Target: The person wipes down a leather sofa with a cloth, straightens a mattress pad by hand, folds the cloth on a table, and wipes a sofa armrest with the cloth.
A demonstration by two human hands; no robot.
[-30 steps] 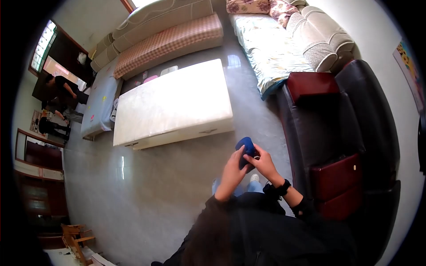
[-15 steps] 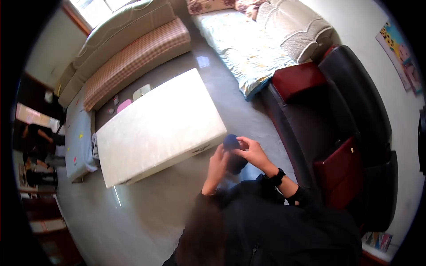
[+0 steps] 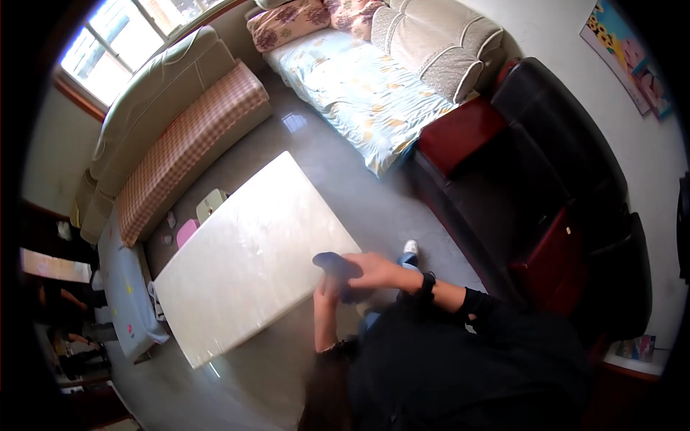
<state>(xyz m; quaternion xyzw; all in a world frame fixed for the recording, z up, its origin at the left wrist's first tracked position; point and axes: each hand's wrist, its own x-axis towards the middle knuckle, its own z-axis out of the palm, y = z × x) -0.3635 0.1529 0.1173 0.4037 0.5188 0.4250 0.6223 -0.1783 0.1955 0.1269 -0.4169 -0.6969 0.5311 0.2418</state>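
Note:
A dark blue item [image 3: 332, 261], soft-looking and blurred by motion, is held between both my hands above the near edge of a white table [image 3: 244, 251]. Its exact kind I cannot make out. My left hand [image 3: 327, 289] grips it from below and the left, its fingers partly hidden. From the right, my right hand [image 3: 377, 271] is closed around its other side. A darker part of the item hangs beneath the hands.
A black and dark red sofa [image 3: 489, 201] stands on the right. Beyond the table are a couch with a checked cover [image 3: 194, 144] and a bed-like seat with a light blue sheet [image 3: 359, 93]. A pink stool [image 3: 187, 233] is beside the table. People [image 3: 72, 316] are at the far left.
My hands have moved left with the dark blue item, which now lies over the table's near edge in view. My right hand has turned and wraps further around it. The view has shifted.

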